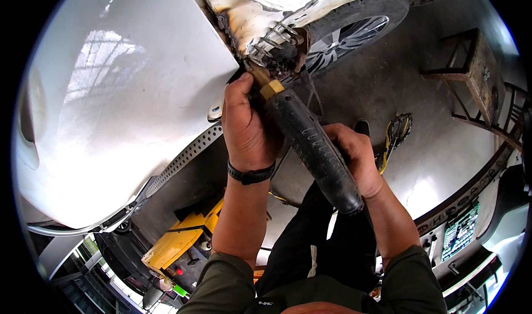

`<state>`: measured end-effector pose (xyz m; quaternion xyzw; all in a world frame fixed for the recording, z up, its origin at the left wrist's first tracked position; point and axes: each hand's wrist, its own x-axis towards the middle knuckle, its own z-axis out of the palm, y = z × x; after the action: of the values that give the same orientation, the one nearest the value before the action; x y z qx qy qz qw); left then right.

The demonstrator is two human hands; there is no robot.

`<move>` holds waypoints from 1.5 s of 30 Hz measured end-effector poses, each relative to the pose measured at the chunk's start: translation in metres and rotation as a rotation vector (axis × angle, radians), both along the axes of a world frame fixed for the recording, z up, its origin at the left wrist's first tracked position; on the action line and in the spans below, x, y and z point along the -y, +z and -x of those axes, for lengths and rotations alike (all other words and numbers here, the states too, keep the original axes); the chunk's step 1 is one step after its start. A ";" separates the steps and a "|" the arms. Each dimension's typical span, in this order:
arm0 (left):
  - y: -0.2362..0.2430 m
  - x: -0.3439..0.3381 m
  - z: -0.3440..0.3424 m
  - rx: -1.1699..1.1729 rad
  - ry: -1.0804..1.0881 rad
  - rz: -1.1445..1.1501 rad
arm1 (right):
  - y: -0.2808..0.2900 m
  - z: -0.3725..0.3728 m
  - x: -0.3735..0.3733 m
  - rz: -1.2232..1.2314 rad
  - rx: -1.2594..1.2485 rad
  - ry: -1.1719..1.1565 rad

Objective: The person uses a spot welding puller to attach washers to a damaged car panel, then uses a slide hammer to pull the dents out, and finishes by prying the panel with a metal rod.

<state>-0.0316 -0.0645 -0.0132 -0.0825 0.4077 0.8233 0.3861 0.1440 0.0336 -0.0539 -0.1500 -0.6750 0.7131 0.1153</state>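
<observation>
Both hands, left hand [246,126] and right hand [354,157], grip closed on black tool [313,145] (angled upward).

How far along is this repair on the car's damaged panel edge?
Done: paint is stripped and scorched around the dented edge, and a row of metal pins stands on it. In hand: the left hand steadies the brass tip while the right hand holds the black tool handle. Left: the edge looks crumpled and unpainted.

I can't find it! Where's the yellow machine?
In the head view, the yellow machine sits on the floor at lower left, under the white car panel, beside the person's left forearm.
</observation>
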 end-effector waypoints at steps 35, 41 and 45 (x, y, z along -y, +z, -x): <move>-0.073 0.100 -0.107 0.463 -0.114 0.323 | -0.009 -0.111 0.011 -0.159 -0.016 0.085; -0.057 0.077 -0.103 0.344 -0.157 0.247 | -0.009 -0.120 -0.002 -0.124 -0.045 0.039; -0.039 0.049 -0.095 0.260 -0.188 0.323 | -0.011 -0.124 -0.006 -0.142 -0.058 -0.038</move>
<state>0.0637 -0.1134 -0.0520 -0.2104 0.4869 0.6903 0.4921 0.2680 0.0401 -0.0646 -0.1333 -0.7173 0.6652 0.1587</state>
